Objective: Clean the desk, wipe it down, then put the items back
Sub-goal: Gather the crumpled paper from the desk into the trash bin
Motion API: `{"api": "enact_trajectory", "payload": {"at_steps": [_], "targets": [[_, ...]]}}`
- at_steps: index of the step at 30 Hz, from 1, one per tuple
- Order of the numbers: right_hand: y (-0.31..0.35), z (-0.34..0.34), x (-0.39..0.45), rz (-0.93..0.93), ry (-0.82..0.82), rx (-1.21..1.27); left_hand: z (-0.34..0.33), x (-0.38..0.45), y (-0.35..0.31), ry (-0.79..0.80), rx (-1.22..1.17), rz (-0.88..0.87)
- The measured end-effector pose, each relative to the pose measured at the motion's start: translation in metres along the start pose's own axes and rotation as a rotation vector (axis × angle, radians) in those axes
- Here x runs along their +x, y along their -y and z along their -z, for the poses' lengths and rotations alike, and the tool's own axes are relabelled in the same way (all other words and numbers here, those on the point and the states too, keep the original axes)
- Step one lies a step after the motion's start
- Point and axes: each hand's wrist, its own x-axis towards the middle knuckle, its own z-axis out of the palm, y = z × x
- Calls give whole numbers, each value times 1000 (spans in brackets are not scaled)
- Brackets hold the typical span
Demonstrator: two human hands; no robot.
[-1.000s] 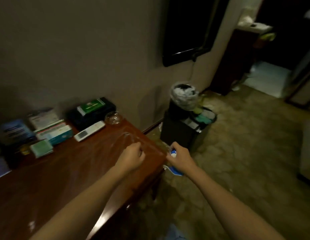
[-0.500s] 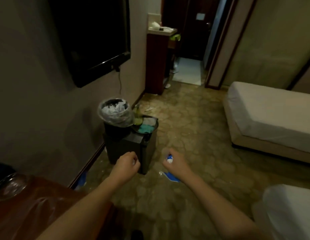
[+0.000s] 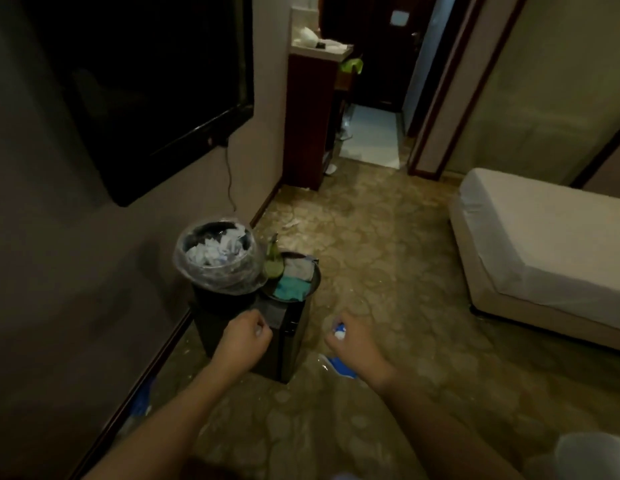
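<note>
Black bin ahead of hands

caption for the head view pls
Both hands, right hand gripping a blue-white wrapper, left hand fisted, near full bin.
</note>
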Motion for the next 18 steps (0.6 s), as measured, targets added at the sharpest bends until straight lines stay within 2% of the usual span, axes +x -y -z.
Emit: {"api": "enact_trajectory", "payload": {"at_steps": [9,18], "targets": [[58,-52,157,127,253,-78,41,93,65,-163,-8,242],[70,-50,318,303,180,-65,45,233,58,-360,-73,362]]}}
